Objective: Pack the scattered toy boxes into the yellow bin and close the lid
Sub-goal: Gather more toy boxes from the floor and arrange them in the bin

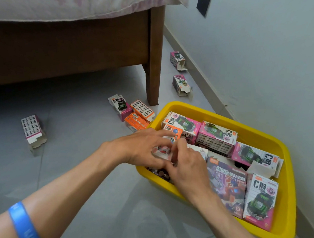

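Item: small white toy box (163,151), held over the near-left corner of the yellow bin (284,217). Left hand (142,148) and right hand (188,164) both curled around it, fingers pinching its edges. Judged light, thin card, easily crushed; best taken by its long sides. Box largely hidden by fingers; print unreadable. Bin lid not in view. Six boxes (121,106) lay outside the bin, left and beyond.

Bare forearms, no sleeves; a blue wristband (22,221) circles the left arm.
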Demonstrator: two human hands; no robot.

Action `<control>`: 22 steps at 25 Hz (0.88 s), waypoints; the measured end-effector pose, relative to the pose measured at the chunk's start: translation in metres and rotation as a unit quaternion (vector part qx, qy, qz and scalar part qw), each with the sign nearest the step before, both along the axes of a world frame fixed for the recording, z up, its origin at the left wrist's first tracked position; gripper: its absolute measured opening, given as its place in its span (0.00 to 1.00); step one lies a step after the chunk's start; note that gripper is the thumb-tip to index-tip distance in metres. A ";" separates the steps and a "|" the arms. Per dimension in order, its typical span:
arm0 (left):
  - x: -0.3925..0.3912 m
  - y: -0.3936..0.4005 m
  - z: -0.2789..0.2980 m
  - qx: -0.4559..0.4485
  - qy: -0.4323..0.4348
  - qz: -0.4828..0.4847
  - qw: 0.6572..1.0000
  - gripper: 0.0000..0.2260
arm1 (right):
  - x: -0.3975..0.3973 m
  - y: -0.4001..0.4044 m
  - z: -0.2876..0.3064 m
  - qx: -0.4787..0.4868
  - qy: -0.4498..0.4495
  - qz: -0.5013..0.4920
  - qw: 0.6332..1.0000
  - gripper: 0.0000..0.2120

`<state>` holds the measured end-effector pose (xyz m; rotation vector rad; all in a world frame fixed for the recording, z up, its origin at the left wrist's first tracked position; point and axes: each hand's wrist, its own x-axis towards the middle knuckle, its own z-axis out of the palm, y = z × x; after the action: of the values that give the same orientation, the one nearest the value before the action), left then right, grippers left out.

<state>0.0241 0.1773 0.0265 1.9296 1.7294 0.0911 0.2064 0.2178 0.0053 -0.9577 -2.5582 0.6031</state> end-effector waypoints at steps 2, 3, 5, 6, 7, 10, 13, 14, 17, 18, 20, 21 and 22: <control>0.001 -0.002 0.002 0.033 0.012 0.009 0.999 0.22 | 0.008 0.012 0.006 -0.143 0.033 0.015 0.989 0.13; 0.003 -0.002 0.001 0.047 0.016 0.023 0.999 0.20 | 0.019 0.018 0.006 -0.153 0.063 -0.020 0.986 0.11; 0.007 -0.001 -0.003 0.110 0.022 0.065 0.992 0.15 | 0.047 0.022 0.003 -0.065 0.040 -0.128 0.989 0.08; 0.010 0.001 -0.007 0.154 0.025 0.092 0.983 0.14 | 0.057 0.021 0.000 -0.032 -0.019 -0.161 0.986 0.10; 0.014 0.002 -0.012 0.195 0.032 0.126 0.972 0.13 | 0.064 0.017 -0.004 -0.028 -0.084 -0.171 0.981 0.13; 0.019 0.005 -0.032 0.198 -0.011 0.314 0.928 0.21 | 0.066 0.002 -0.008 -0.001 -0.123 -0.164 0.979 0.15; 0.016 0.005 -0.039 0.106 -0.181 0.429 0.879 0.21 | 0.061 -0.011 0.005 0.107 -0.023 -0.126 0.986 0.11; 0.013 0.005 -0.037 0.095 -0.218 0.440 0.866 0.18 | 0.054 -0.015 0.009 0.119 -0.009 -0.093 0.988 0.11; -0.002 -0.004 -0.020 0.017 -0.269 0.440 0.857 0.11 | 0.014 -0.014 0.020 0.131 -0.014 -0.003 0.991 0.11; -0.010 -0.012 -0.017 -0.035 -0.292 0.421 0.858 0.12 | -0.004 -0.013 0.024 0.125 -0.015 0.015 0.992 0.10; -0.028 -0.036 -0.014 -0.159 -0.363 0.368 0.841 0.17 | -0.038 -0.011 0.030 0.124 -0.012 0.041 0.991 0.08; -0.039 -0.051 -0.015 -0.188 -0.399 0.357 0.823 0.18 | -0.055 -0.010 0.032 0.127 -0.007 0.057 0.990 0.07; -0.052 -0.068 -0.020 -0.186 -0.421 0.371 0.807 0.16 | -0.074 -0.012 0.032 0.124 -0.001 0.080 0.989 0.07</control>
<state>-0.0280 0.1090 0.0068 0.6350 1.5609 0.7156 0.1328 0.2056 0.0373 -0.6733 -2.6500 0.3125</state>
